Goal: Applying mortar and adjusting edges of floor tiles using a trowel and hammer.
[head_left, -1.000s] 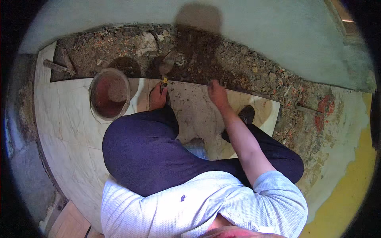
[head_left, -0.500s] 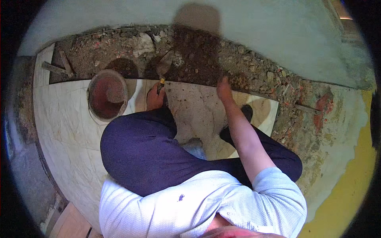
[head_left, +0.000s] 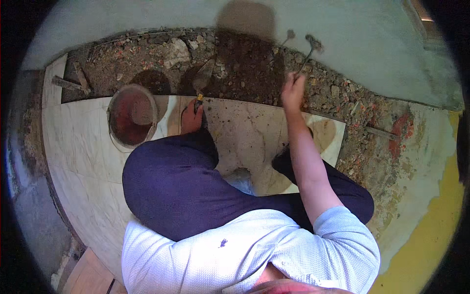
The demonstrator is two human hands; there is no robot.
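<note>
My left hand is closed on a trowel with a yellow band at its handle. The blade points away from me over the rubble, beyond the edge of the stone slab. Farther right, my right hand is raised above the rubble, its fingers wrapped round a thin-handled tool with a dark, uneven head. That head stands out against the pale wall, blurred, so its exact kind is unclear. A round bucket with a reddish inside stands left of my left hand.
A strip of soil and broken rubble runs between the slabs and the pale wall. Small wood pieces lie at the far left. On the right, another narrow piece lies among debris. My crossed legs are close to the slab.
My right hand has swung up and slightly right from the slab's far edge, and the thin-handled tool now shows above it. The left hand and trowel have barely moved.
</note>
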